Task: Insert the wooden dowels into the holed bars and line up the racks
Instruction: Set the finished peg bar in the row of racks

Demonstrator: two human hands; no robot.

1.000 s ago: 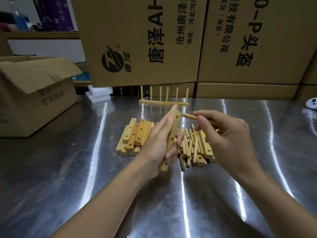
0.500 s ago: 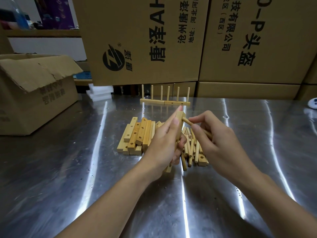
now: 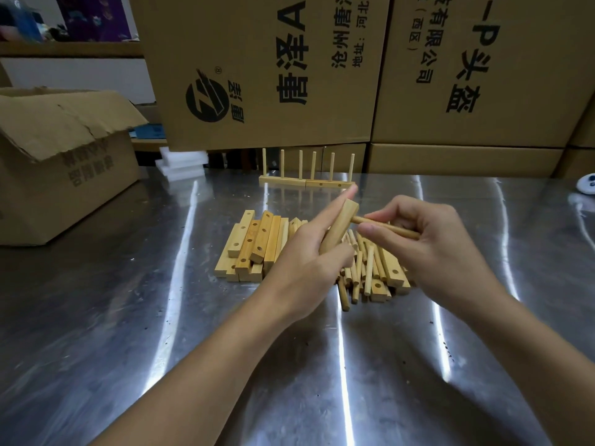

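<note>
We observe the left hand [image 3: 309, 262] curled round a holed bar [image 3: 338, 230], which is raised and tilted above the steel surface [image 3: 161, 317]. The right hand [image 3: 431, 252] pinches a dowel [image 3: 386, 225], its tip meeting the bar's side near the upper end. Beneath the hands lie stacked bars [image 3: 254, 249] and loose dowels [image 3: 357, 272]. Two racks [image 3: 307, 181] stand end to end at the rear, each bearing three upright dowels.
</note>
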